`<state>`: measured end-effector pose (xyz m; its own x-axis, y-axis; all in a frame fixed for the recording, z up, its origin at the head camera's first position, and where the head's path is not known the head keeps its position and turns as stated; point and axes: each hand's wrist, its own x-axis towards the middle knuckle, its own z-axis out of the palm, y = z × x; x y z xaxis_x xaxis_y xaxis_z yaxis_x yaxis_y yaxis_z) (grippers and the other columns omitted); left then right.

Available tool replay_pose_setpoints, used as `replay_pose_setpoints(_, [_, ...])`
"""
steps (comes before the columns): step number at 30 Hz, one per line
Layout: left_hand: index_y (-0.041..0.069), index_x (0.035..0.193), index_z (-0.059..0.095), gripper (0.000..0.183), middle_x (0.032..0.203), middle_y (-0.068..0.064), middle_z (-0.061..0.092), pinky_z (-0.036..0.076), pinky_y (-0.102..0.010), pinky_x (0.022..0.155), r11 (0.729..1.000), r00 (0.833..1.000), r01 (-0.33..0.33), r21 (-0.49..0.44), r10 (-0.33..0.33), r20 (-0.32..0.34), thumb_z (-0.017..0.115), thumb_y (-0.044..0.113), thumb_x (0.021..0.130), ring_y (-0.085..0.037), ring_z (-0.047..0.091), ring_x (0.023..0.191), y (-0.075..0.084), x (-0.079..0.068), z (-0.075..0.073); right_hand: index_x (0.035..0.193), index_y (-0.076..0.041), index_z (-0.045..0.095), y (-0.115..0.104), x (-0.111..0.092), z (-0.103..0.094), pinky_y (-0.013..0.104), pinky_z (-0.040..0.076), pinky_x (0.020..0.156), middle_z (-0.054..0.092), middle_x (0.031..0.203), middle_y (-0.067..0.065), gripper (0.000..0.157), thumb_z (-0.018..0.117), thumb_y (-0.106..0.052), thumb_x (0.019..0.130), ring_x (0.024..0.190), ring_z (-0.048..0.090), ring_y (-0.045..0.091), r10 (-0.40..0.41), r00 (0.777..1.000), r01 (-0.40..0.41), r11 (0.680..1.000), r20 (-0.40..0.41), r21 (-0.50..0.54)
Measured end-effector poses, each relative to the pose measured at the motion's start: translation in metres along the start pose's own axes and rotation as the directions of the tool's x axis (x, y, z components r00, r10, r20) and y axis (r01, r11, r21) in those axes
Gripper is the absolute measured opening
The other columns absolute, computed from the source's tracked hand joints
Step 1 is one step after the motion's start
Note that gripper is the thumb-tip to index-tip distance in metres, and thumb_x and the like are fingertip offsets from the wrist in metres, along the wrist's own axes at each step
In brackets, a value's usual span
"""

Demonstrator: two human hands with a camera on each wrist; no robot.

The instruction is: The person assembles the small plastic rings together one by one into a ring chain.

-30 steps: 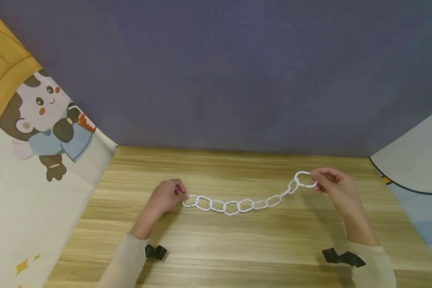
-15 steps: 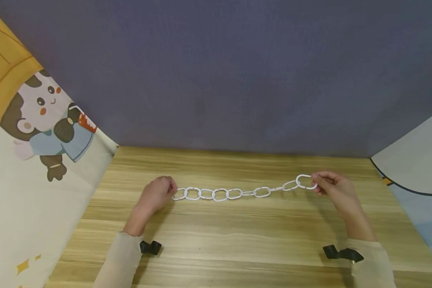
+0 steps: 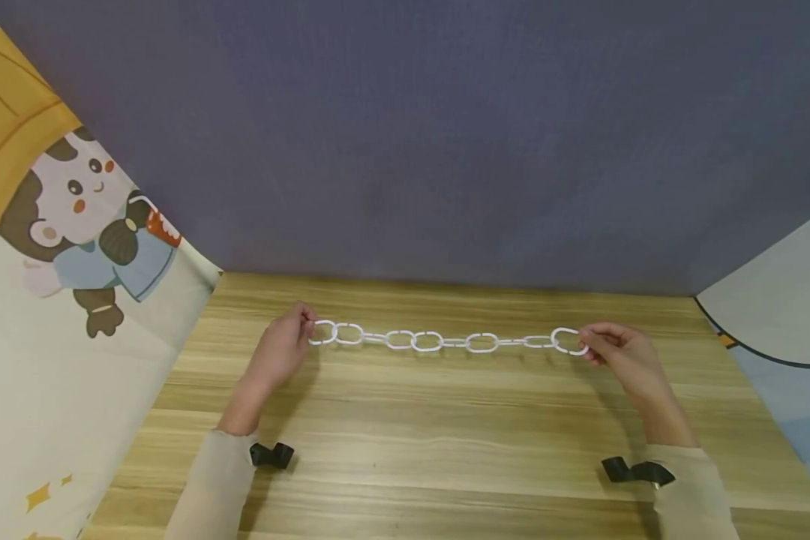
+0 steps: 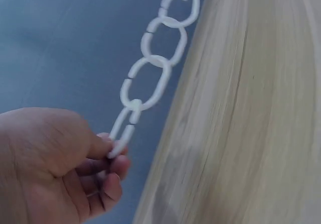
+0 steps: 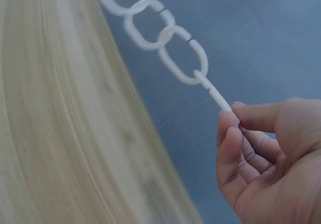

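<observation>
A white plastic chain (image 3: 427, 342) of several oval links stretches nearly straight across the head view, held above the tabletop. My left hand (image 3: 285, 346) pinches its left end link between thumb and fingers. At the other end, my right hand (image 3: 626, 358) pinches the last link between thumb and forefinger. In the left wrist view the chain (image 4: 159, 86) rises away from the thumb, and each link shows a small gap in its side. The right wrist view has the chain (image 5: 200, 58) running up and left from my fingertips (image 5: 228, 118).
Beneath the chain lies a wood-grain table (image 3: 445, 435). A dark blue-grey panel (image 3: 445, 150) stands along its back edge. Cartoon-printed wall panels (image 3: 88, 217) flank it on the left and right. Black straps (image 3: 272, 455) sit at both sleeve cuffs.
My left hand has moved left and farther back, drawing the sagging chain out nearly straight and level. The right hand has stayed almost in place, keeping its pinch on the end link.
</observation>
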<state>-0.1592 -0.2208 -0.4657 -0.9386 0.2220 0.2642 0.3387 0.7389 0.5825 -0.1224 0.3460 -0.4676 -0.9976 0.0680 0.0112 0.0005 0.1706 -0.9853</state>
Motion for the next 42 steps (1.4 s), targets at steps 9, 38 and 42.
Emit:
replay_pose_setpoints(9, [-0.010,0.124,0.064,0.016,0.102,-0.023,0.074,0.052,-0.026,0.070,0.985,0.990,0.126,-0.120,-0.133,-0.054,0.056,-0.003,0.112,-0.030,0.068,0.086,-0.003,0.016,-0.004,0.134,0.021,0.063,0.013,0.021,0.006,0.024,0.063,0.070,0.079,0.093,-0.010,0.035,0.067,-0.003,0.109,0.078,0.073,0.007,0.020,0.998,-0.012,0.989,0.055,-0.146])
replay_pose_setpoints(38, [-0.002,0.101,0.077,0.012,0.093,-0.013,0.075,0.059,-0.034,0.072,0.998,1.000,-0.008,0.055,0.009,-0.005,0.069,-0.009,0.096,-0.023,0.070,0.083,-0.032,0.022,0.018,0.105,0.001,0.080,0.042,0.046,0.020,0.022,0.050,0.064,0.076,0.090,0.010,0.006,0.078,-0.002,0.100,0.075,0.062,0.009,-0.225,0.970,0.236,0.755,0.097,-0.612])
replay_pose_setpoints(42, [-0.003,0.102,0.076,0.010,0.092,-0.013,0.073,0.056,-0.033,0.072,0.998,1.000,-0.022,0.051,0.023,-0.019,0.070,-0.009,0.097,-0.023,0.067,0.082,-0.034,0.022,0.019,0.103,-0.001,0.080,0.042,0.044,0.021,0.022,0.049,0.064,0.074,0.087,0.007,0.004,0.079,-0.003,0.100,0.074,0.061,0.009,-0.235,0.966,0.248,0.746,0.104,-0.618])
